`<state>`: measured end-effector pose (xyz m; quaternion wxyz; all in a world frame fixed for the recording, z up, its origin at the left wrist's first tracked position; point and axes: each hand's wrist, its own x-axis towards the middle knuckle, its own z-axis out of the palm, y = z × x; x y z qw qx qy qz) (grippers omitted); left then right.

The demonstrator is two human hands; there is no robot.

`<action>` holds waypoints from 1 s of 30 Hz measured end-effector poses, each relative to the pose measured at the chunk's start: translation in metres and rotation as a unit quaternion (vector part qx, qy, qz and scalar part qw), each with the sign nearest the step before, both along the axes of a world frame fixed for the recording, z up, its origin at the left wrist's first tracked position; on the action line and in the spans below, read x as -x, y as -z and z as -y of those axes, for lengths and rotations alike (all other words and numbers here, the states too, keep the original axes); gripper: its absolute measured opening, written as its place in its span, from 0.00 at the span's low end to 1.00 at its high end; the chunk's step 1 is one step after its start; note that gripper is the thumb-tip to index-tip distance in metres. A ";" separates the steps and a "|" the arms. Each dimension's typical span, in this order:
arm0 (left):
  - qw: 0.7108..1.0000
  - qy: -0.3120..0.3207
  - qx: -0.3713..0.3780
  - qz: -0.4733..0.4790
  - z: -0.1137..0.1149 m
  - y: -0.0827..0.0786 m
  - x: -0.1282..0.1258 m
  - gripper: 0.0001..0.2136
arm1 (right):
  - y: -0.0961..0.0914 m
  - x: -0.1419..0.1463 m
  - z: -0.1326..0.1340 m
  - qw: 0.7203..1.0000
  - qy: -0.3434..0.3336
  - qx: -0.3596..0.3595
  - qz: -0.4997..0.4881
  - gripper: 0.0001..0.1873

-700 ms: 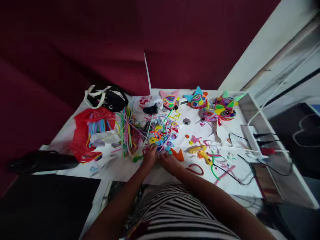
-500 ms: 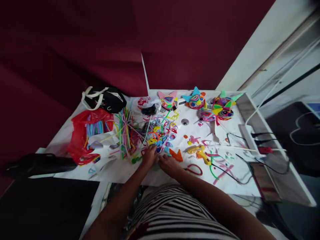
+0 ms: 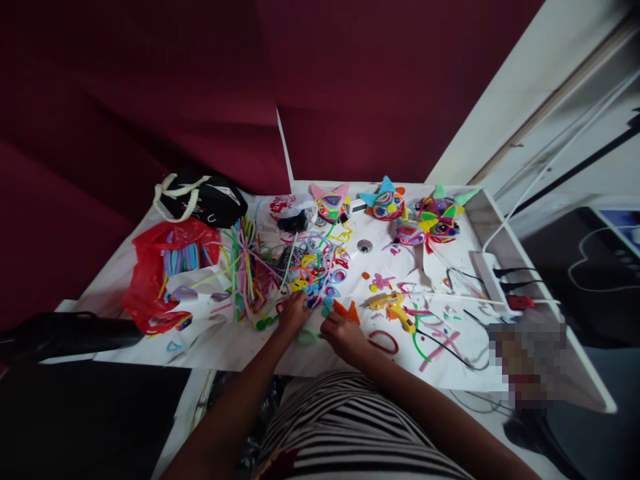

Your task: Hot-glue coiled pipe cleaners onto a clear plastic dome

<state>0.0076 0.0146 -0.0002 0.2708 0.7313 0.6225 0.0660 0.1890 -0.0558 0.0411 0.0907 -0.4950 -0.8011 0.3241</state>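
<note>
grip unclear for both, left hand by small dark-blue piece, right hand beside pointed bright-orange piece

Maroon backdrop behind a white table

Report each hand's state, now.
Left hand: fingers at a blue piece; grip cannot be told.
Right hand: fingers curled beside the orange piece; any hold cannot be told.
</note>
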 end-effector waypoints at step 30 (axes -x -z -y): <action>0.941 -0.202 0.124 0.242 0.028 -0.003 0.023 0.14 | 0.033 -0.040 -0.022 0.952 0.202 0.103 -0.208 0.17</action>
